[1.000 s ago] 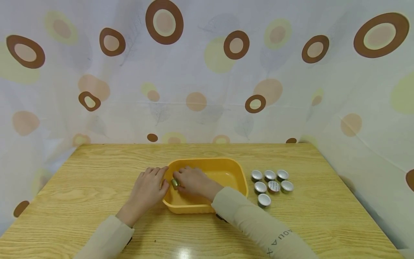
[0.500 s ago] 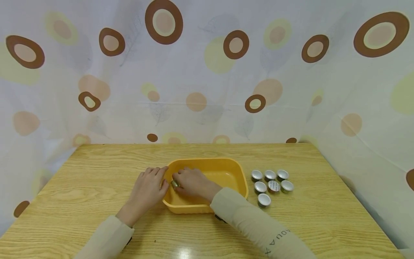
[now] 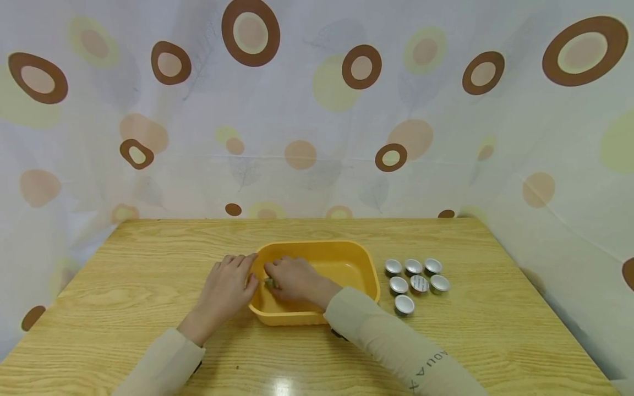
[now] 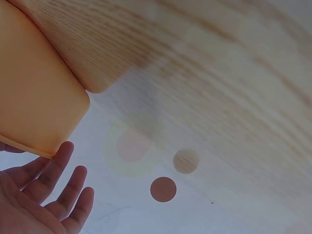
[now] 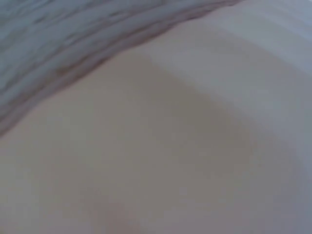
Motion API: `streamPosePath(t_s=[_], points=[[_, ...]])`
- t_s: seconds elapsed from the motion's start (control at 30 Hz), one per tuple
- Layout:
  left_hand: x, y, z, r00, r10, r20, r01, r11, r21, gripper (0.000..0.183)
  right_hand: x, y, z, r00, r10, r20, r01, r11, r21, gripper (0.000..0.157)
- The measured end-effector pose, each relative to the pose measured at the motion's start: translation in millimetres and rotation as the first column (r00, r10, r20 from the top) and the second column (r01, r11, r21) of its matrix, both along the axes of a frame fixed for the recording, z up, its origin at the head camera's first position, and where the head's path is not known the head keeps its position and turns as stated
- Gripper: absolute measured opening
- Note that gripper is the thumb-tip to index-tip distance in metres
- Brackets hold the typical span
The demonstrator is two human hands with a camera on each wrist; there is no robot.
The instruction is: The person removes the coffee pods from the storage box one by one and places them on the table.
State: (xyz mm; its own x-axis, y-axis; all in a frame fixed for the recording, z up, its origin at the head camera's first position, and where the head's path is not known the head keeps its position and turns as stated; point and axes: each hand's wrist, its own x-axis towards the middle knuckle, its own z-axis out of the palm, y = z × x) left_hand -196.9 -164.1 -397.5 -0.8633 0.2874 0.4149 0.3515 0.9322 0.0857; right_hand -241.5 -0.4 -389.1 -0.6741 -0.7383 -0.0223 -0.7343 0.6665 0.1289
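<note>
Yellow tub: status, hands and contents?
Left hand steadies yellow tub rim. Right hand inside, pinching small capsule. Seven capsules wait right. Nothing obstructing.

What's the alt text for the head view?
A person's right hand reaches into a yellow tub on a wooden table, while the left hand rests against the tub's left rim. Seven small silver cups sit to its right.

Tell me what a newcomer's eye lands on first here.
The yellow tub at mid-table, with the right hand inside it pinching a small metallic thing and the left hand resting against its left rim. Right of it, seven small silver cups sit clustered on the wooden table.
</note>
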Motion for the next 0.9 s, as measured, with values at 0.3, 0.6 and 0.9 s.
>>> streamPosePath(t_s=[0.3, 0.6, 0.9], points=[[0.2, 0, 1.1, 1.0, 0.008, 0.011, -0.008, 1.0, -0.005, 0.039, 2.7, 4, 0.5, 0.999, 0.031, -0.04, -0.032, 0.999, -0.022, 0.027], [0.4, 0, 1.3, 1.0, 0.01, 0.013, -0.01, 1.0, -0.013, 0.039, 4.8, 8, -1.2, 0.995, 0.062, -0.073, -0.065, 0.997, -0.05, 0.024], [-0.3, 0, 0.7, 1.0, 0.01, 0.001, -0.01, 1.0, -0.015, 0.039, 6.8, 11, 0.0, 0.992, 0.064, -0.107, -0.069, 0.997, -0.041, 0.011]])
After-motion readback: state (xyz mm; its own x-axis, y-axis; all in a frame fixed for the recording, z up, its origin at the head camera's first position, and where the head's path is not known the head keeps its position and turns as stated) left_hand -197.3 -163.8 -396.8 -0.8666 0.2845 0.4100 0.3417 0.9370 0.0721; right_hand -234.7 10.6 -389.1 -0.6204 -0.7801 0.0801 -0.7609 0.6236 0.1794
